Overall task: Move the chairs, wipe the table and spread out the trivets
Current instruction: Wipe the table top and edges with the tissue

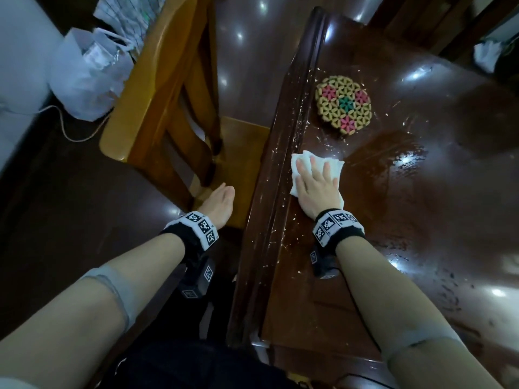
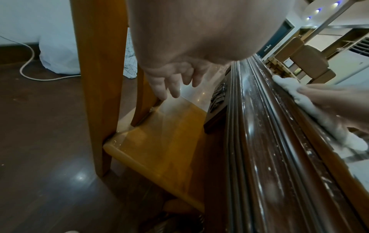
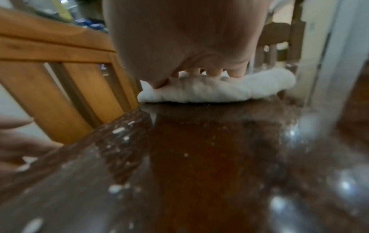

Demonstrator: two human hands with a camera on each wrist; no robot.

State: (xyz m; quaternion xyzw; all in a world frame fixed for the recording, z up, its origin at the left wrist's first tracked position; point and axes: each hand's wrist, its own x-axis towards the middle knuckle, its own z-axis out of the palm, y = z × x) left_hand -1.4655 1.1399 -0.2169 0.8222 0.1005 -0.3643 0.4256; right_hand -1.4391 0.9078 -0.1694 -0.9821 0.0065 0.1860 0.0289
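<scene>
My right hand (image 1: pixel 314 175) lies flat with straight fingers on a white cloth (image 1: pixel 303 164), pressing it onto the dark wooden table (image 1: pixel 421 220) near its left edge. The same cloth (image 3: pixel 215 91) bunches under the fingers in the right wrist view. White crumbs are scattered along the table edge (image 2: pixel 279 141). A stack of round woven trivets (image 1: pixel 344 105) lies just beyond the cloth. My left hand (image 1: pixel 222 200) hangs relaxed and empty over the seat of a light wooden chair (image 1: pixel 168 94) beside the table; its loose fingers (image 2: pixel 173 85) touch nothing.
White plastic bags (image 1: pixel 84 74) and a white cable (image 1: pixel 64 124) lie on the dark floor left of the chair. Another chair (image 3: pixel 279 39) stands past the table's far side. Wet smears cover the tabletop right of the cloth.
</scene>
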